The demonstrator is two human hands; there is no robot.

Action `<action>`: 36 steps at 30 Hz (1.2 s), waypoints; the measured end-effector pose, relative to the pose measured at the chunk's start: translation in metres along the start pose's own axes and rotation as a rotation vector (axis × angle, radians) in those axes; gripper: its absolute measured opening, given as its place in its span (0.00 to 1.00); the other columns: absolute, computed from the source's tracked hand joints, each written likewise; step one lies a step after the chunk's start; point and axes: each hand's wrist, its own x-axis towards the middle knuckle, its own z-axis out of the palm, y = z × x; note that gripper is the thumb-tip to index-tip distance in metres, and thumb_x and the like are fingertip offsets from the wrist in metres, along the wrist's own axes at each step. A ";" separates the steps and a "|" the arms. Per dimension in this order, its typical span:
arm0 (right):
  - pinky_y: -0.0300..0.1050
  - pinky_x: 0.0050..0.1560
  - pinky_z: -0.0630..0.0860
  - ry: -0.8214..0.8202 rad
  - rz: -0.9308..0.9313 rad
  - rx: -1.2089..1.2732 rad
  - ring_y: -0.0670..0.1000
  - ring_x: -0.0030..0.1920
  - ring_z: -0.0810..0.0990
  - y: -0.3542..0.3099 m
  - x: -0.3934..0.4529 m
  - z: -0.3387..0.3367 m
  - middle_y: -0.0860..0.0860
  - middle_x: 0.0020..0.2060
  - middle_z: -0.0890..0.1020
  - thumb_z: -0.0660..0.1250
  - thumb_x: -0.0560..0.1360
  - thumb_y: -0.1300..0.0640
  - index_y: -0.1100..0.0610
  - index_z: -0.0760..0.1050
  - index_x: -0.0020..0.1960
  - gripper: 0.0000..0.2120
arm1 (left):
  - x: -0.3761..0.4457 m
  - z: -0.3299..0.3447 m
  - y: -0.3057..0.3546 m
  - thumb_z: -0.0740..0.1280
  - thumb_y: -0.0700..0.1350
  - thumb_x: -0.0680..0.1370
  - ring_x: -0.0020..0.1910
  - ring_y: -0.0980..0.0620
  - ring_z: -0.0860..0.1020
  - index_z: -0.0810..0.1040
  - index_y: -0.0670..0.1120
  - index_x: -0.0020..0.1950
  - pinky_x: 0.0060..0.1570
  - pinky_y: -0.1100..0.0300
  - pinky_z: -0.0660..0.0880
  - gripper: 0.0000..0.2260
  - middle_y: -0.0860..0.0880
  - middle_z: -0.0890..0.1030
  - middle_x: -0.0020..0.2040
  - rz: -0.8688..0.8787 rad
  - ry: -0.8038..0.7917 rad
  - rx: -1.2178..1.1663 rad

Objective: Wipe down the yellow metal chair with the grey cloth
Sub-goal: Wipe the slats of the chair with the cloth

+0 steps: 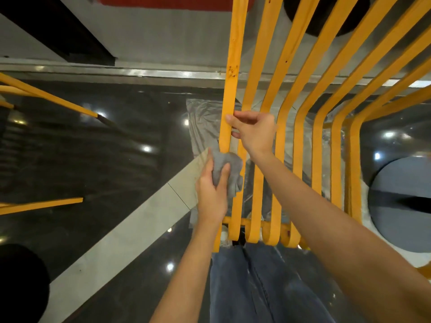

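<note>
The yellow metal chair (300,127) fills the middle and right of the head view, its curved slats running from a front crossbar up and away. My left hand (213,194) is shut on the grey cloth (229,172), which is pressed against the leftmost slat just above the seat's front. My right hand (253,131) grips that same leftmost slat higher up, with the thumb on its front face and the fingers hooked behind it.
A second yellow chair's legs (46,99) jut in at the left over the glossy dark floor. Clear plastic sheeting (203,127) lies under the chair. My jeans (263,285) are right below the seat front. A round grey base (401,203) sits at the right.
</note>
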 end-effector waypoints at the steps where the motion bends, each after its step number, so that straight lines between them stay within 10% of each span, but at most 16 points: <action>1: 0.59 0.41 0.84 -0.011 0.002 -0.001 0.57 0.37 0.86 0.000 0.001 -0.001 0.54 0.33 0.84 0.79 0.70 0.60 0.62 0.84 0.46 0.08 | -0.019 -0.004 -0.007 0.64 0.50 0.82 0.59 0.53 0.80 0.68 0.45 0.74 0.60 0.52 0.77 0.21 0.51 0.83 0.56 -0.019 0.011 0.026; 9: 0.49 0.45 0.83 0.019 -0.037 -0.063 0.52 0.41 0.86 0.006 0.002 0.002 0.58 0.41 0.87 0.79 0.69 0.58 0.64 0.85 0.47 0.11 | 0.051 0.012 0.040 0.63 0.43 0.83 0.34 0.69 0.75 0.76 0.41 0.47 0.34 0.75 0.68 0.07 0.57 0.75 0.35 0.060 0.058 0.178; 12: 0.39 0.42 0.80 0.017 -0.060 -0.102 0.47 0.38 0.83 0.001 0.006 0.001 0.57 0.40 0.86 0.80 0.69 0.59 0.65 0.85 0.46 0.11 | 0.065 0.015 0.046 0.63 0.43 0.82 0.33 0.68 0.75 0.78 0.38 0.53 0.35 0.76 0.67 0.09 0.57 0.74 0.36 0.113 0.071 0.200; 18: 0.57 0.43 0.84 -0.038 0.034 -0.019 0.57 0.39 0.87 0.000 0.010 -0.001 0.55 0.35 0.85 0.80 0.69 0.61 0.61 0.84 0.41 0.06 | -0.018 -0.015 0.000 0.63 0.44 0.82 0.39 0.62 0.79 0.78 0.37 0.58 0.40 0.68 0.74 0.11 0.52 0.81 0.39 0.016 0.004 0.116; 23: 0.58 0.42 0.84 -0.014 0.033 -0.045 0.58 0.38 0.86 0.000 0.011 0.001 0.59 0.37 0.85 0.80 0.68 0.61 0.59 0.83 0.39 0.07 | 0.012 -0.010 0.021 0.65 0.42 0.82 0.33 0.66 0.75 0.76 0.42 0.45 0.36 0.72 0.69 0.07 0.55 0.76 0.33 0.007 -0.024 0.114; 28: 0.56 0.40 0.84 -0.026 0.005 -0.073 0.54 0.34 0.85 0.000 0.014 0.000 0.57 0.35 0.85 0.80 0.68 0.60 0.58 0.82 0.38 0.07 | 0.031 -0.002 0.027 0.65 0.43 0.82 0.35 0.68 0.76 0.78 0.35 0.55 0.37 0.75 0.69 0.10 0.56 0.77 0.37 0.048 0.008 0.092; 33: 0.57 0.41 0.84 -0.024 0.000 -0.061 0.56 0.36 0.86 0.000 0.013 0.000 0.57 0.36 0.84 0.79 0.69 0.61 0.62 0.83 0.42 0.07 | -0.044 -0.029 -0.012 0.63 0.43 0.82 0.49 0.49 0.83 0.78 0.41 0.60 0.48 0.54 0.80 0.09 0.43 0.83 0.47 -0.072 -0.090 -0.072; 36: 0.58 0.41 0.84 -0.009 0.002 -0.074 0.57 0.37 0.86 0.002 0.012 0.002 0.57 0.35 0.85 0.79 0.69 0.61 0.61 0.83 0.41 0.06 | -0.040 -0.029 -0.012 0.63 0.40 0.82 0.40 0.55 0.81 0.78 0.36 0.54 0.40 0.62 0.78 0.08 0.43 0.81 0.40 -0.079 -0.102 -0.085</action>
